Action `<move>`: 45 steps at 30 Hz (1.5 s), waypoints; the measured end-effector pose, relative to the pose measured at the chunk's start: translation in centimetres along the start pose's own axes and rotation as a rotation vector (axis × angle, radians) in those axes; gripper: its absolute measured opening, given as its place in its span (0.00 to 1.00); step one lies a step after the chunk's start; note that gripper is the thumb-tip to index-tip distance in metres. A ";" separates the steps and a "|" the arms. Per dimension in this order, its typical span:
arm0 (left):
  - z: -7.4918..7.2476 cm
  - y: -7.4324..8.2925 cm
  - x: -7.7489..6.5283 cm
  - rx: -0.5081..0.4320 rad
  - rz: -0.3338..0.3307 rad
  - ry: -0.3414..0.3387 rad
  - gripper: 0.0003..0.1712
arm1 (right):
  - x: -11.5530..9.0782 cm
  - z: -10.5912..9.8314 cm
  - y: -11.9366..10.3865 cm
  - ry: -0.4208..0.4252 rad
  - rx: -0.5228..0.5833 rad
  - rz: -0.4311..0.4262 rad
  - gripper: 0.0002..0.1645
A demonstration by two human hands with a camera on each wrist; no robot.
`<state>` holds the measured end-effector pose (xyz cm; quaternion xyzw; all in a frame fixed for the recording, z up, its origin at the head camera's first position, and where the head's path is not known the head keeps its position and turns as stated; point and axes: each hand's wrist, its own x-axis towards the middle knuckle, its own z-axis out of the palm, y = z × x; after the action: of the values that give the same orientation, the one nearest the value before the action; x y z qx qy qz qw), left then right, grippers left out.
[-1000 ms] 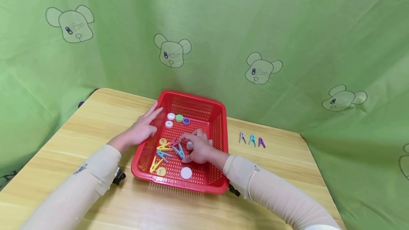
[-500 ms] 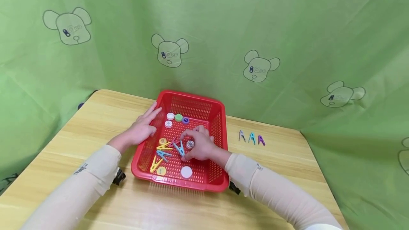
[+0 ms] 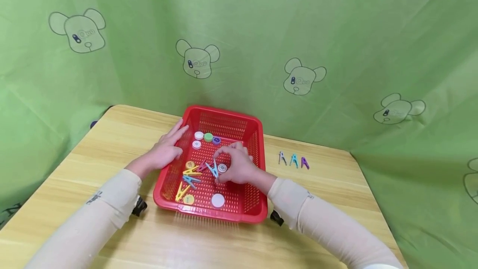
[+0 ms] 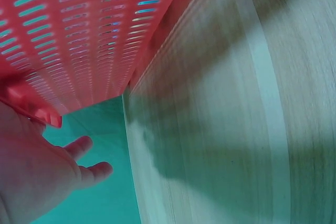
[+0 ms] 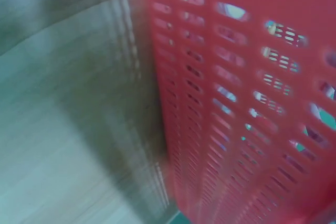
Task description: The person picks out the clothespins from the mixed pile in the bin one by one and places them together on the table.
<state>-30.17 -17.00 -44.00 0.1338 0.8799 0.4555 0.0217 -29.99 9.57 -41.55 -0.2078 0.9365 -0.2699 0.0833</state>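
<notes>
A red plastic basket (image 3: 239,218) stands on the table, with clothespins and bottle caps lying on its floor. My left hand (image 3: 167,149) rests on its left rim with the fingers extended; in the left wrist view this hand (image 4: 39,166) lies against the basket's outer side. Inside the basket my right hand (image 3: 239,165) pinches a light blue clothespin (image 3: 213,169) between thumb and index finger. A white cap (image 3: 222,168) lies just beside it. To the left are a pink clothespin (image 3: 202,166), a yellow clothespin (image 3: 191,171) and a second blue clothespin (image 3: 191,180).
Three clothespins stand in a row on the table (image 3: 325,194) right of the basket: grey (image 3: 282,158), teal (image 3: 294,160) and purple (image 3: 305,163). Caps gather at the basket's far left, a green cap (image 3: 208,137) among them. A green curtain (image 3: 239,32) hangs behind.
My right hand has shifted slightly right and away from me, and the pinched light blue clothespin has moved with it. My left hand stays on the rim.
</notes>
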 end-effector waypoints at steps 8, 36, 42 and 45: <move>0.0 -0.1 0.0 0.012 0.004 -0.005 0.51 | -0.4 -1.5 -0.1 0.025 0.065 0.026 0.35; -0.2 0.0 -0.2 0.009 0.019 -0.018 0.51 | -3.9 -5.2 2.8 0.209 0.240 0.039 0.35; -0.3 0.1 -0.2 -0.006 0.009 -0.031 0.50 | -4.9 -5.9 3.9 0.237 0.265 0.092 0.35; -0.3 0.1 -0.2 -0.010 0.007 -0.032 0.51 | -5.2 -6.1 4.6 0.261 0.285 0.110 0.35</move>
<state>-30.01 -17.27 -43.76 0.1440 0.8765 0.4579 0.0349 -28.54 18.23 -38.67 -0.1057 0.9016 -0.4193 0.0045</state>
